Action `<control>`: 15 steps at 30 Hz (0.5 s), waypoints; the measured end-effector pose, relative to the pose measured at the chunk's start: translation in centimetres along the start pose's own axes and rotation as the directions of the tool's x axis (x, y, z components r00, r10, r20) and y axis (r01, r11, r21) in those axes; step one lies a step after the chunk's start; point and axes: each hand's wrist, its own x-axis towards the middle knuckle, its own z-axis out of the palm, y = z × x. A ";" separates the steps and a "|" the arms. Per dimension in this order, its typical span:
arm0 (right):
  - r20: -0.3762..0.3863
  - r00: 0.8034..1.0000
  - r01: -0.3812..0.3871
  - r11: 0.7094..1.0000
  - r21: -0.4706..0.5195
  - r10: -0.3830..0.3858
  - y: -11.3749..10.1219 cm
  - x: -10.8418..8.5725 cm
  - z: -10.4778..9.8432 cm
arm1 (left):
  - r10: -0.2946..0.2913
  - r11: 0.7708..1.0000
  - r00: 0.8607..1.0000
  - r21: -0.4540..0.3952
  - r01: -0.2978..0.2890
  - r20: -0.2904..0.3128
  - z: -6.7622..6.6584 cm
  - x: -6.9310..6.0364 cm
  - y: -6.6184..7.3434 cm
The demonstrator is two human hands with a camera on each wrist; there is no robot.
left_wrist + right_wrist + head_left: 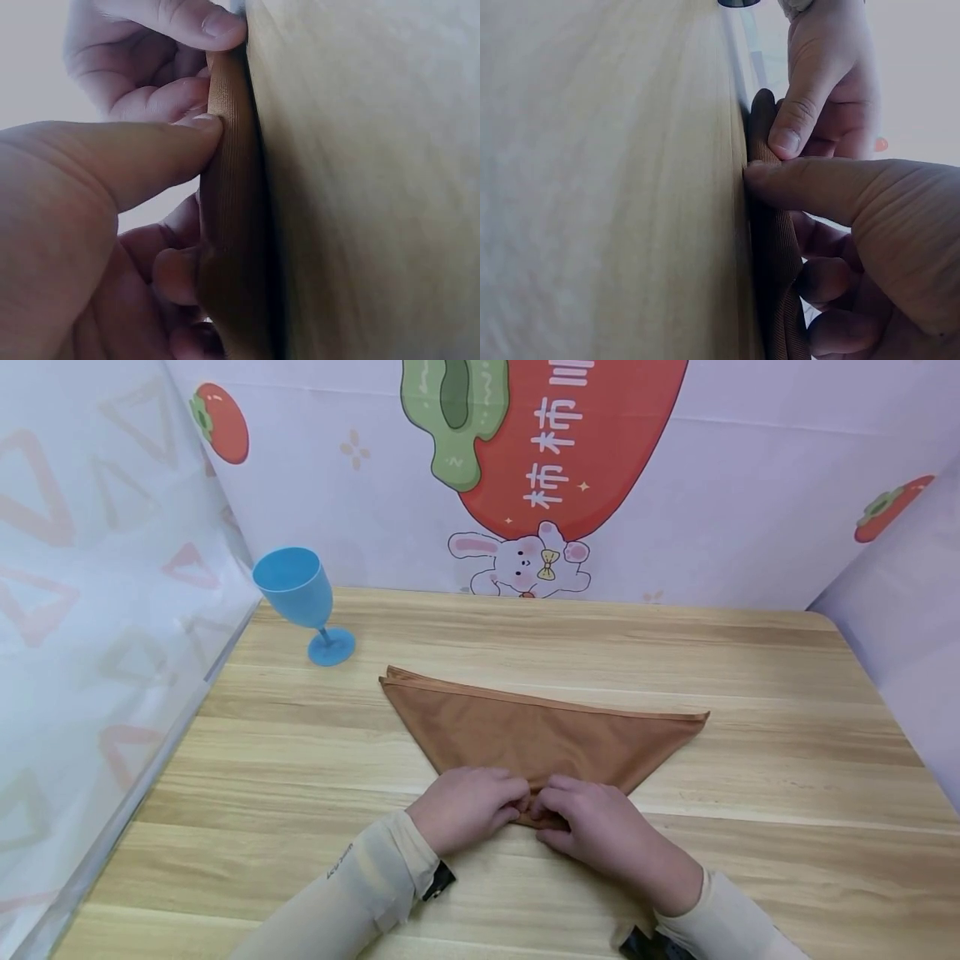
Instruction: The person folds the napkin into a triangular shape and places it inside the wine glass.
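Observation:
A brown cloth napkin [540, 727] lies on the wooden table in a folded, roughly triangular shape, its long straight edge on the far side. At its near end my left hand [474, 806] pinches the folded edge between thumb and curled fingers. Right beside it, my right hand [600, 827] pinches the same edge, the two hands almost touching. Seen from the left wrist, the cloth edge [232, 172] forms a thick rolled fold just above the table. The right wrist view shows the rolled edge [776, 240] under both thumbs.
A blue plastic goblet [300, 593] stands upright at the far left of the wooden table [750, 777]. A white printed cloth [720, 510] hangs behind the table, and pale sheets [97, 610] line both sides.

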 end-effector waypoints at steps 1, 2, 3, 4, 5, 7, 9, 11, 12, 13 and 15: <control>-0.003 1.000 0.003 1.000 -0.001 -0.003 0.0 0.0 0.0 | -0.002 1.000 1.000 -0.001 0.002 0.003 0.0 0.0 0.0; -0.006 1.000 0.004 1.000 -0.005 -0.004 0.0 0.0 0.0 | -0.004 1.000 1.000 -0.002 0.004 0.004 0.0 0.0 0.0; -0.009 1.000 0.005 1.000 -0.009 -0.005 0.1 0.0 0.0 | -0.007 1.000 1.000 -0.007 0.007 0.005 0.0 0.0 0.0; -0.011 1.000 0.005 1.000 -0.013 -0.005 0.1 0.0 0.1 | -0.011 1.000 1.000 -0.013 0.011 0.007 0.0 0.0 0.0; -0.012 1.000 0.004 1.000 -0.018 -0.004 0.1 0.0 0.1 | -0.016 1.000 1.000 -0.020 0.016 0.012 -0.1 0.0 0.0; -0.012 1.000 0.000 1.000 -0.028 -0.001 0.1 0.0 0.0 | -0.023 0.999 0.999 -0.031 0.024 0.024 -0.1 0.0 -0.1; -0.011 1.000 -0.005 0.999 -0.033 0.005 0.0 0.0 0.0 | -0.025 0.999 0.999 -0.032 0.026 0.035 -0.2 0.0 -0.1; -0.011 1.000 -0.012 0.999 -0.032 0.012 0.0 0.0 0.0 | -0.022 0.999 0.999 -0.025 0.023 0.038 -0.2 0.0 -0.1; -0.011 1.000 -0.015 0.999 -0.030 0.014 0.0 0.0 0.0 | -0.017 1.000 0.999 -0.019 0.018 0.034 -0.2 0.0 -0.1; -0.012 1.000 -0.018 0.999 -0.027 0.018 0.1 0.0 -0.1 | -0.011 1.000 1.000 -0.014 0.011 0.029 -0.2 0.0 -0.1; -0.012 1.000 -0.025 1.000 -0.018 0.024 0.1 0.0 -0.1 | -0.001 1.000 1.000 -0.001 0.001 0.017 -0.2 0.1 -0.1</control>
